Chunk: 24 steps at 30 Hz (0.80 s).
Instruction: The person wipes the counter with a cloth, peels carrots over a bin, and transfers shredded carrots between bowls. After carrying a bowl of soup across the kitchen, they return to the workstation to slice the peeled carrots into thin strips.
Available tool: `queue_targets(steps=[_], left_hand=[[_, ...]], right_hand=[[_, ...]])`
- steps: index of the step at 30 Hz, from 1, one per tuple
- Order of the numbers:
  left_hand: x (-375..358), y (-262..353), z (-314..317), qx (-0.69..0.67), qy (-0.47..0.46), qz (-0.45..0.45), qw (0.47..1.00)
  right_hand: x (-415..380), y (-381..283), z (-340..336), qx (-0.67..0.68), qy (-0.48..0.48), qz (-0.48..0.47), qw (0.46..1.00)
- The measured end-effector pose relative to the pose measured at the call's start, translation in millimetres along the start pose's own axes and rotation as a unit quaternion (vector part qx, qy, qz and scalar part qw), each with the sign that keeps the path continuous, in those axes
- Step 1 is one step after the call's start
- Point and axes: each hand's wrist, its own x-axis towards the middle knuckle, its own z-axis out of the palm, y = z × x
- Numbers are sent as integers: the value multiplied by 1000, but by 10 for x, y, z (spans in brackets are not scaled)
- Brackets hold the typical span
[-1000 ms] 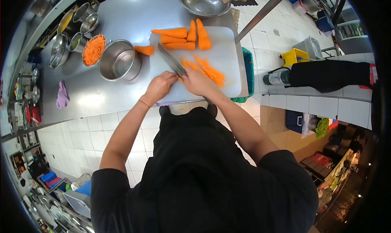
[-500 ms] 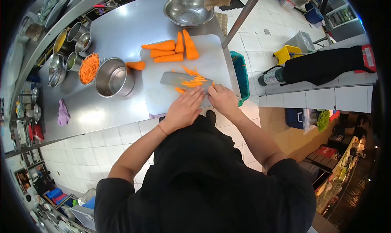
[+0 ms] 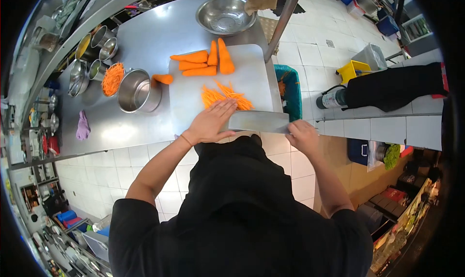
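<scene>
My right hand (image 3: 302, 133) is wrapped round the handle of a wide-bladed knife (image 3: 259, 121), whose blade lies level near the board's front edge, pointing left. Spread over the near side of the carrot strips (image 3: 225, 95), my left hand (image 3: 211, 122) touches them with its fingertips, its thumb beside the blade. The strips lie in a loose heap on the white cutting board (image 3: 184, 102). Behind them are several peeled carrot pieces (image 3: 225, 59). An orange carrot piece (image 3: 163, 78) rests at the board's left edge, against a steel pot (image 3: 139, 90).
A bowl of shredded carrot (image 3: 113, 79) and several metal containers stand on the left of the steel table (image 3: 111, 141), with a purple cloth (image 3: 83, 126). A large steel bowl (image 3: 226, 16) is at the back. A green-lined bin (image 3: 290, 90) stands to the right.
The knife has moved right and nearer to me with my right hand, off the strips. My left hand has shifted slightly left, and the strips now show as a wider heap.
</scene>
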Motion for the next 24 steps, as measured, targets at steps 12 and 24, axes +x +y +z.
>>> queue_targets(steps=[12,24], left_hand=[[525,-85,652,-47,268,-405,873],[1048,464,695,81,248,-542,799]], right_hand=[[-315,280,146,598,-140,421,667],[482,-517,895,534,-157,370,744]])
